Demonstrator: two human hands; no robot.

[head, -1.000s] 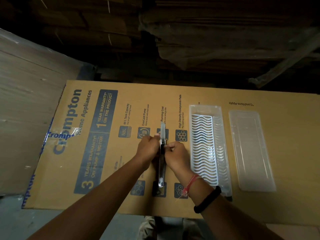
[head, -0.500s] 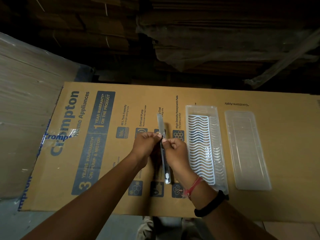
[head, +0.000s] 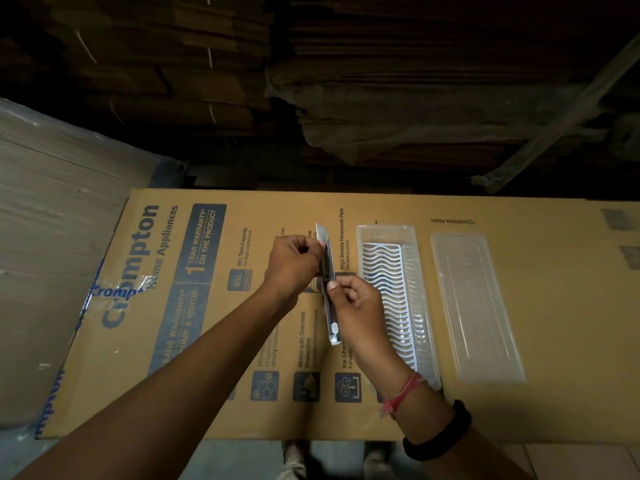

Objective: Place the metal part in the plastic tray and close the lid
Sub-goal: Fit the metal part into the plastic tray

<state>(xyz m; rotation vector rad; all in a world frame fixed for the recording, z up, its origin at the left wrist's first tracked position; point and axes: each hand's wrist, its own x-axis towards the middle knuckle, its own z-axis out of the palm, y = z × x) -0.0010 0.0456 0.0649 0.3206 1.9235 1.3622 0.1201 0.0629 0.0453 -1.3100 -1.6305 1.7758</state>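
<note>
A long, narrow metal part (head: 328, 271) is held above the cardboard, its far end tilted a little left. My left hand (head: 294, 263) pinches its upper section from the left. My right hand (head: 356, 303) grips its middle from the right. Just right of my hands lies the clear plastic tray (head: 422, 306), open, with a white wavy grid insert (head: 391, 299) inside. The clear lid (head: 474, 306) lies flat on the cardboard, apart from the tray on its right.
The work surface is a large printed cardboard box (head: 207, 306) lying flat. Plastic-wrapped cardboard (head: 52, 254) stands at the left. Dark stacked cardboard (head: 381, 81) fills the back. My feet (head: 294, 459) show below the near edge.
The metal part has been lifted and shifted slightly away from me. My left hand has slid up toward its far end while my right hand stays near its middle.
</note>
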